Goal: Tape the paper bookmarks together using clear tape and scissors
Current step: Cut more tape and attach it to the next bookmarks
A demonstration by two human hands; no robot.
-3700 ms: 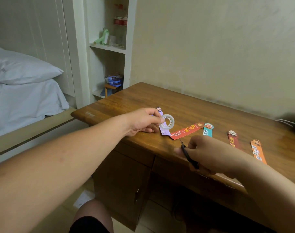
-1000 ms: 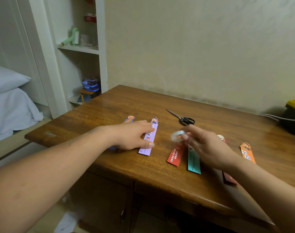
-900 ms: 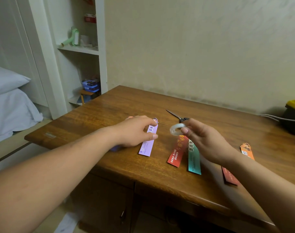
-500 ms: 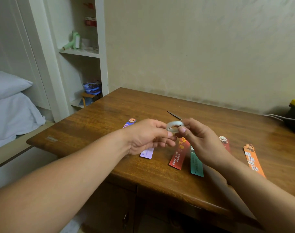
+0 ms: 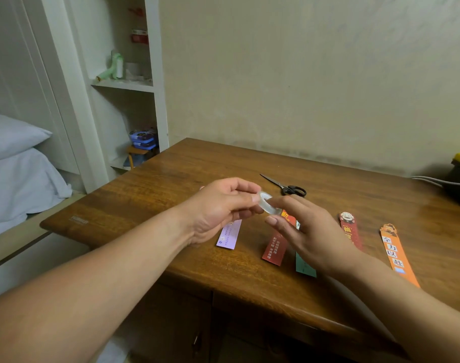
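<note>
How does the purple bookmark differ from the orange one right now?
The purple bookmark lies toward the left of the row, the orange bookmark at the far right. The purple bookmark's top is hidden behind the left hand, while the orange bookmark shows nearly whole, cartoon head included. The purple bookmark carries small print, the orange bookmark large characters. Both lie flat on the desk.
</note>
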